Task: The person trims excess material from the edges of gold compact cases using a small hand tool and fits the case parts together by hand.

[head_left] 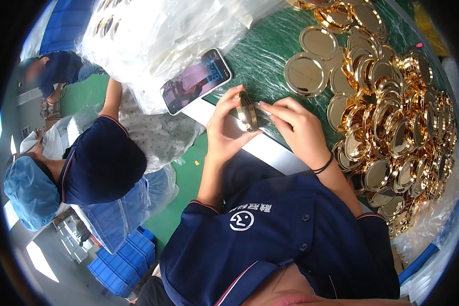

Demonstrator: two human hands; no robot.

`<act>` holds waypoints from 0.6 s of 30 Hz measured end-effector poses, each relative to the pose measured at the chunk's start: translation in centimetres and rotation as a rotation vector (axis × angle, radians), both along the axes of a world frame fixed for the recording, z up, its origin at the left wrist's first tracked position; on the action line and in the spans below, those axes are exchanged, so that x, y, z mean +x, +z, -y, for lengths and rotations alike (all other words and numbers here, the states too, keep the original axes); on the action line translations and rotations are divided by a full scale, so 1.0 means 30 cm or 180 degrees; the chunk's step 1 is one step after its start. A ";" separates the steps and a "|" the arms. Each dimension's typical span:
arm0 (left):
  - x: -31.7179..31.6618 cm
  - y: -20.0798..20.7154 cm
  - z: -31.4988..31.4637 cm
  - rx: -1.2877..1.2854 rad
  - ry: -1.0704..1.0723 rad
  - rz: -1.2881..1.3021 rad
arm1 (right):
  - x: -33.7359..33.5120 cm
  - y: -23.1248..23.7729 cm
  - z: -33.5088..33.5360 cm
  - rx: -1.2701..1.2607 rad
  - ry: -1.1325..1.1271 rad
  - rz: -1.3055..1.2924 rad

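Note:
My left hand [223, 133] is closed on a round, shiny gold lid-like disc [247, 113]. Its thumb and fingers grip the rim, so the disc stands nearly edge-on above the table's front edge. Just to the right of it, my right hand [302, 131] has thumb and forefinger pinched together, pointing at the disc. A small pale sliver shows at those fingertips, too small to name. A dark band circles my right wrist. Many similar gold discs [319, 43] lie heaped on the right side of the green table.
A phone [196, 81] with a lit screen lies beyond my left hand, against clear plastic wrapping [153, 41]. A co-worker in a blue cap [29, 191] sits at the left, with another person farther back. Blue crates [122, 262] stand on the floor at lower left.

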State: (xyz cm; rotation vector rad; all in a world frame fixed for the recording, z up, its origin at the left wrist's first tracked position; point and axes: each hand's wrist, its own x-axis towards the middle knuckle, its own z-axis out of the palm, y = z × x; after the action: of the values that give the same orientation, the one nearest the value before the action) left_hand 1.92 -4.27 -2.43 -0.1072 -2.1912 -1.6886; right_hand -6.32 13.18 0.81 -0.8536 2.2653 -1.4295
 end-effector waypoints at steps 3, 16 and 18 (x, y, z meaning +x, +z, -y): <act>-0.001 0.005 -0.008 -0.0090 0.0204 -0.0210 | -0.004 0.003 -0.001 -0.0038 0.0006 0.0051; -0.001 0.021 0.009 -0.0030 -0.0109 -0.0016 | 0.009 0.010 -0.003 0.0298 0.0074 -0.0157; 0.002 0.007 -0.003 0.0662 0.0043 -0.0028 | 0.008 0.014 -0.003 0.0303 0.0087 -0.0169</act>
State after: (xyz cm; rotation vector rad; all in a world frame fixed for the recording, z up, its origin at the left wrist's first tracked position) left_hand 1.97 -4.17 -2.23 -0.0448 -1.9911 -1.8922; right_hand -6.07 13.27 1.24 -0.8990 2.3310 -1.2905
